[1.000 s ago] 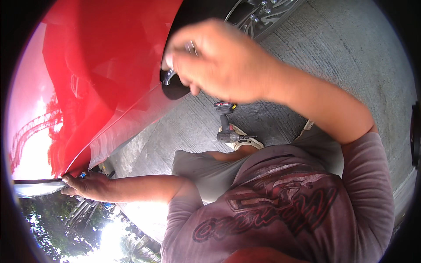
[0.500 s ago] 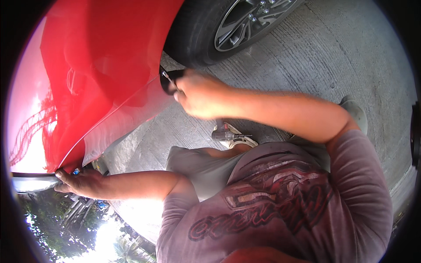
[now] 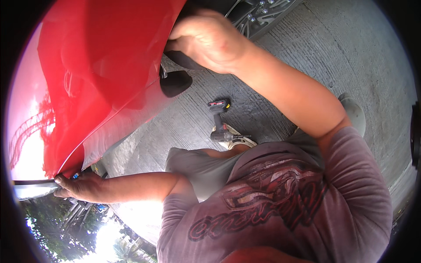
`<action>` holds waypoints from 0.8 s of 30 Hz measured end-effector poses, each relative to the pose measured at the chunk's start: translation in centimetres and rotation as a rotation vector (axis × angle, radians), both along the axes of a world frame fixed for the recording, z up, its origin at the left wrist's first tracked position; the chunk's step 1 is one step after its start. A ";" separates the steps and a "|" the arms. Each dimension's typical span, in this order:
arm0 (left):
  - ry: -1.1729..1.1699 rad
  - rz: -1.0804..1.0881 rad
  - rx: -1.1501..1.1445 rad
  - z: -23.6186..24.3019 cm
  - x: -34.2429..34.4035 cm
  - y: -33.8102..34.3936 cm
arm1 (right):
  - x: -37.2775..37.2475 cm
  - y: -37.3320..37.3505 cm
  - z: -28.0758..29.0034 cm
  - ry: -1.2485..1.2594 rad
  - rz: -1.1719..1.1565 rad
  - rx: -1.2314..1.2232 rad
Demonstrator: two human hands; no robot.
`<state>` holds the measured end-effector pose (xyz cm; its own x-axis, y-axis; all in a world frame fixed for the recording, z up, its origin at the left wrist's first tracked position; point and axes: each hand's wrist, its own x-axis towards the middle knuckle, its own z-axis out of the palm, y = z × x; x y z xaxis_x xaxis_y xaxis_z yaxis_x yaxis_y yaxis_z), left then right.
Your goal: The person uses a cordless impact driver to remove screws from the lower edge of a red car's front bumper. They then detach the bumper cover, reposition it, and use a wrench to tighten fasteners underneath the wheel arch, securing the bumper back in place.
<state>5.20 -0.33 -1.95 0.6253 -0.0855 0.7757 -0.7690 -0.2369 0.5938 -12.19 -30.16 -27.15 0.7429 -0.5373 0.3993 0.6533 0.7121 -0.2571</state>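
Observation:
A glossy red car body panel point(image 3: 109, 57) fills the upper left. My left hand point(image 3: 81, 186) is at its lower corner, thumb and fingers closed around the edge beside a dark trim strip and a shiny, clear-looking part point(image 3: 35, 190). Up by the wheel arch, my right hand point(image 3: 212, 41) curls at the panel's rear edge. Its fingertips go out of sight there, so what they hold is hidden. Below it, a small silver metal piece point(image 3: 163, 72) sits at the panel's corner, next to a black flap point(image 3: 176, 83) that hangs out.
A cordless power driver point(image 3: 219, 122) stands by my shoe point(image 3: 239, 142) on the grooved concrete floor point(image 3: 315, 57). Behind my right hand is the car's wheel point(image 3: 263, 17), partly covered. Trees point(image 3: 57, 228) show at the lower left.
My right hand has moved up from the silver piece and black flap to the wheel arch edge, uncovering both and the driver's battery end. My left hand stays nearly in place.

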 end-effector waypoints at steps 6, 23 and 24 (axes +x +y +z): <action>0.004 -0.019 0.009 -0.3 -0.5 -0.3 | -9.1 5.1 2.9 0.562 -0.145 -0.324; 0.034 0.065 -0.008 -0.2 -0.7 -0.4 | 0.7 3.3 -1.1 0.665 0.186 -0.544; 0.031 0.067 -0.004 -0.1 -0.7 -0.4 | 0.4 3.0 -0.7 0.618 0.186 -0.464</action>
<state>4.54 -0.73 -2.07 0.6529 -0.0392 0.7564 -0.7329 -0.2850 0.6178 -11.78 -27.12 -27.84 0.9643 -0.2622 0.0379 0.1760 0.5269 -0.8315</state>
